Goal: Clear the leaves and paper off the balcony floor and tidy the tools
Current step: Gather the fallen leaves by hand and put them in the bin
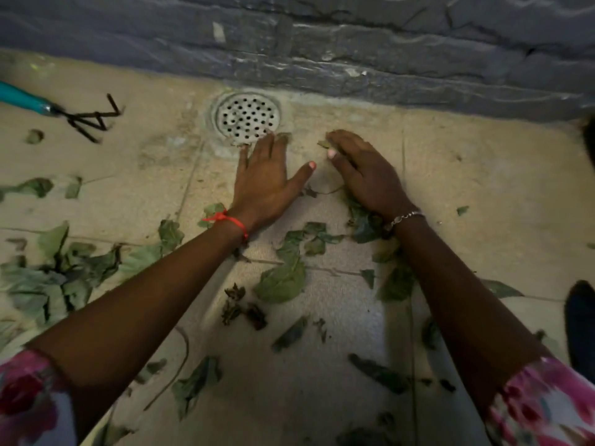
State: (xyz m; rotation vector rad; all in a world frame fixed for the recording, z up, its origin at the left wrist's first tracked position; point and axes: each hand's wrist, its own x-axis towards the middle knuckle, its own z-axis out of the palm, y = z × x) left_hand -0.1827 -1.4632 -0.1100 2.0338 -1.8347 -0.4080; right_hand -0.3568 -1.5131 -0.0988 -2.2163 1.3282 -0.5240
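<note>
Beside the floor drain [246,119], the left hand [262,175] and right hand [363,172] lay spread flat on the tiles [467,175] among scattered leaves [283,281]: light, limp, probably tearing easily, best swept together, then scooped from beneath.

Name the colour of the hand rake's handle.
Teal, seen in the head view: the hand rake lies at the far left.

On my feed I count two hands, the left hand [262,175] and the right hand [363,169], with one red thread [225,218] and one silver bracelet [404,217]. I see one hand rake [64,114] and one drain cover [246,119]. The leaves [283,280] number well over a dozen, too torn to count exactly.
</note>
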